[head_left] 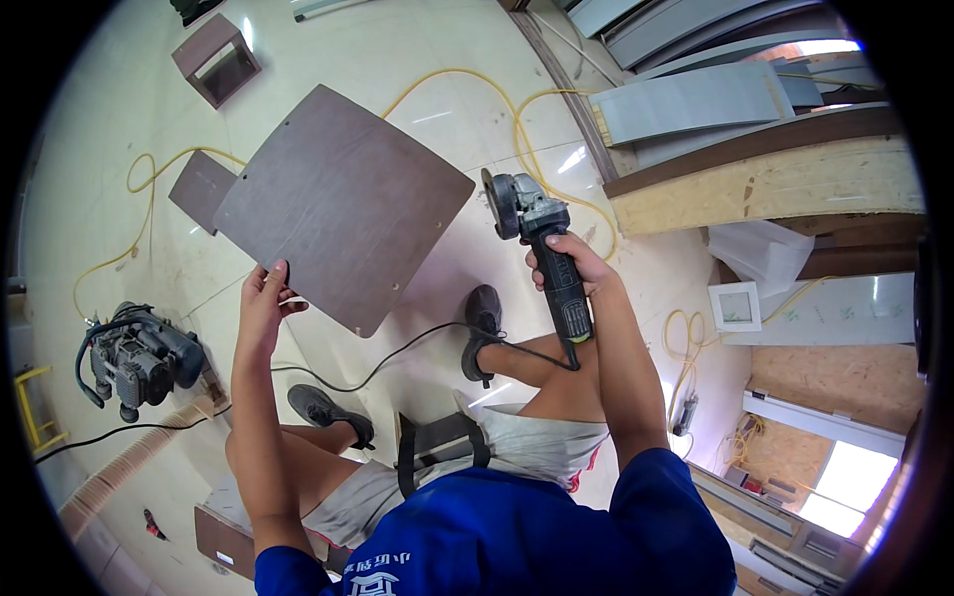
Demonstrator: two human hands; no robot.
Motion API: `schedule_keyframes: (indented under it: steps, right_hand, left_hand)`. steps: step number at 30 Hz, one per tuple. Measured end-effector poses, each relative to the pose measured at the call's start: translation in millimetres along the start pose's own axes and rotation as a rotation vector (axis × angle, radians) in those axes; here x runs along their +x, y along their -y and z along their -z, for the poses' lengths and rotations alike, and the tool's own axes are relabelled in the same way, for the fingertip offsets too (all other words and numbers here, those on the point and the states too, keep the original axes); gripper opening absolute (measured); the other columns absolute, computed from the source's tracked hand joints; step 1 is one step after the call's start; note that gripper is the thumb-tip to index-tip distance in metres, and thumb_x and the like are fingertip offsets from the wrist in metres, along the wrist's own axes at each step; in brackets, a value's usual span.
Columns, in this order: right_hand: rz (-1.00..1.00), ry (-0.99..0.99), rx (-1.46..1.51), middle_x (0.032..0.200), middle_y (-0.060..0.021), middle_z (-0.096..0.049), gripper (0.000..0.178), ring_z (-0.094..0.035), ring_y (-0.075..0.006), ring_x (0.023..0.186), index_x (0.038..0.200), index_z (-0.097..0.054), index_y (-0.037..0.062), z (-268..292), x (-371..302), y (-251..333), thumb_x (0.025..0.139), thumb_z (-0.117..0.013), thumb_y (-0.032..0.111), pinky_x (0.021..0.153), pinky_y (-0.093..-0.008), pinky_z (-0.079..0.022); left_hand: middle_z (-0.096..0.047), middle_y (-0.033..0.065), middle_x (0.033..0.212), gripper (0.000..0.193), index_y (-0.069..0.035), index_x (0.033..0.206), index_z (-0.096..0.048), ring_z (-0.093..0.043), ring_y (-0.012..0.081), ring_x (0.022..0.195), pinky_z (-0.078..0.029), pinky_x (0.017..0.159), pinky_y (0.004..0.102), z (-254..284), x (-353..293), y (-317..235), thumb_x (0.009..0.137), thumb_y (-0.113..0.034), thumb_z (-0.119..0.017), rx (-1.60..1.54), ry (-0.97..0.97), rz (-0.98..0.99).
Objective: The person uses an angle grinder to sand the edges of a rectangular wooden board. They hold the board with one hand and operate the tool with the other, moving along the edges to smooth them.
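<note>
My left hand [270, 294] pinches the near left edge of a brown square panel [343, 204] with rounded corners and small holes near its edges. The thumb lies on top of the panel and the fingers go beneath it. In my right hand [573, 262] is a black angle grinder [558, 263], gripped round its body. The grinder's disc [489, 200] stands just right of the panel's right corner, apart from it. From the grinder's end a black power cord [437, 333] runs left, past my shoes. Whether the disc spins cannot be told.
A smaller brown board [202, 191] lies beyond the panel, near an open brown box frame [216, 60]. Yellow hose [467, 72] winds over the tiled floor. An air compressor [139, 360] stands at left. Stacked panels [696, 104] and timber [775, 184] fill the right side.
</note>
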State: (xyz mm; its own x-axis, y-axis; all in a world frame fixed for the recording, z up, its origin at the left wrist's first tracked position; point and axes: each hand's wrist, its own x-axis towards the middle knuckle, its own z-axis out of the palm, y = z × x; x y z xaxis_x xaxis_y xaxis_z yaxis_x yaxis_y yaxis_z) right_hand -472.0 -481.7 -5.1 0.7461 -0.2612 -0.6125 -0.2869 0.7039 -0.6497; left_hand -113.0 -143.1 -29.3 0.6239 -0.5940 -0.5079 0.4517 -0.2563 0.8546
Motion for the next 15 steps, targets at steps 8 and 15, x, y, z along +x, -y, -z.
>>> schedule_keyframes:
  steps: [8, 15]
  right_hand:
    - [-0.008, -0.018, 0.006, 0.089, -0.0154, -0.067, 0.040, -0.069, -0.0260, 0.069, 0.119, -0.055, 0.0010, -4.1, 1.2, -6.1, 0.092, -0.069, 0.027, 0.062, -0.0410, -0.060]
    - [0.024, -0.006, 0.006, 0.089, -0.0155, -0.067, 0.043, -0.070, -0.0258, 0.069, 0.120, -0.055, 0.0002, -11.3, -0.9, -12.5, 0.091, -0.069, 0.027, 0.062, -0.0410, -0.060]
  left_hand:
    - [-0.041, -0.0060, 0.070, 0.029, -0.014, 0.089, -0.051, -0.047, 0.0053, 0.057, -0.058, 0.060, 0.0304, 2.6, -1.0, -2.8, 0.101, -0.037, -0.064, -0.021, 0.028, 0.017]
    - [-0.044, -0.0055, 0.071, 0.028, -0.012, 0.092, -0.053, -0.048, 0.0052, 0.059, -0.058, 0.061, 0.0308, -1.4, -3.6, -5.8, 0.101, -0.036, -0.064, 0.000, 0.007, 0.019]
